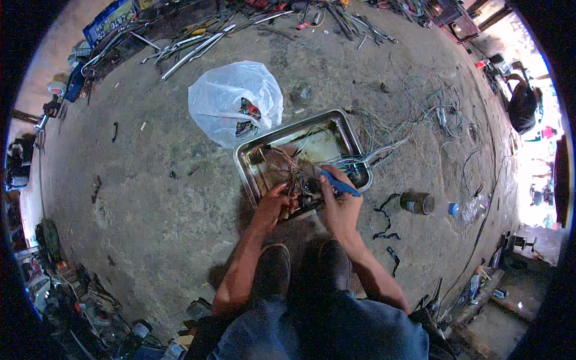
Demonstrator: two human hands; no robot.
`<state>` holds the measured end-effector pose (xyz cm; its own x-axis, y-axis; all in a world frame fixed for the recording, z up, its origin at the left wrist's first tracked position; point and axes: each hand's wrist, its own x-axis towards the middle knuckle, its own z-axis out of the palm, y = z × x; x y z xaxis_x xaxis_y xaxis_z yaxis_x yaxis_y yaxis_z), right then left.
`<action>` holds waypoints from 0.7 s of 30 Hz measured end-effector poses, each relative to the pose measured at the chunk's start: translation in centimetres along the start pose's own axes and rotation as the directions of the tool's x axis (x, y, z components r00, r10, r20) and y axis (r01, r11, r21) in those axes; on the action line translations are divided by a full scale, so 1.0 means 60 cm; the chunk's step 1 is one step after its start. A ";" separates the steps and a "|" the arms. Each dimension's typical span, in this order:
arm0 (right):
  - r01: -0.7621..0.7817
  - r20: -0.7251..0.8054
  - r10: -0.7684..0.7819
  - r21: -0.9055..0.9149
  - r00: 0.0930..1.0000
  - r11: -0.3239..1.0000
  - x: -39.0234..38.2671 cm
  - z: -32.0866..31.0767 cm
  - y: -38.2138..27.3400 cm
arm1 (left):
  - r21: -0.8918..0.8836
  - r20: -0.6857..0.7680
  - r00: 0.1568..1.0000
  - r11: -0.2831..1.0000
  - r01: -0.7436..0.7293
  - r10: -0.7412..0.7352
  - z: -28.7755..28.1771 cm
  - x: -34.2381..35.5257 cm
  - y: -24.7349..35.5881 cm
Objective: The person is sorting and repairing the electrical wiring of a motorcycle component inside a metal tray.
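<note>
A shallow metal tray (288, 128) with a stained bottom lies on the floor in front of my feet. Over its near side, my left hand (275, 206) has its fingers curled round a dark, tangled wire bundle (293, 174) with small lumpy parts on it. My right hand (341, 207) grips a blue-handled tool (339, 183), whose working end points into the tray and is too small to name. Both hands are close together at the bundle. Thin loose wires (384, 150) spill across the tray's right edge onto the floor.
Beyond the tray sits a white plastic bag (219, 99) with dark and red pieces inside. To the right are a brownish jar (417, 203) lying on its side, a blue cap (453, 209) and black strips (387, 225). Wrenches and other tools (198, 51) line the far edge.
</note>
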<state>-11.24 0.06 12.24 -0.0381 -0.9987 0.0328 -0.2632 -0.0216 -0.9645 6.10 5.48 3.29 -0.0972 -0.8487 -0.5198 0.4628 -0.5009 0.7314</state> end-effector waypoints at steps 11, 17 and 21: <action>0.077 0.091 -0.070 -0.073 0.993 0.994 0.026 0.013 0.006 | 0.124 -0.197 0.960 0.966 0.226 -0.199 -0.022 0.050 -0.030; 0.134 0.044 -0.127 -0.419 0.991 0.898 0.043 -0.016 0.071 | 0.522 -0.218 0.976 0.844 0.122 -0.006 0.017 0.043 -0.001; 0.187 0.054 -0.181 -0.154 0.982 0.970 0.047 -0.014 0.058 | 0.489 -0.225 0.973 0.859 0.153 -0.045 0.018 0.043 0.005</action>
<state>-13.05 -2.82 9.22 0.0618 -0.9793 0.1926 -0.4114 -0.2008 -0.8891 5.01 2.97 2.65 0.0830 -0.7652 -0.6384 -0.0478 -0.6429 0.7644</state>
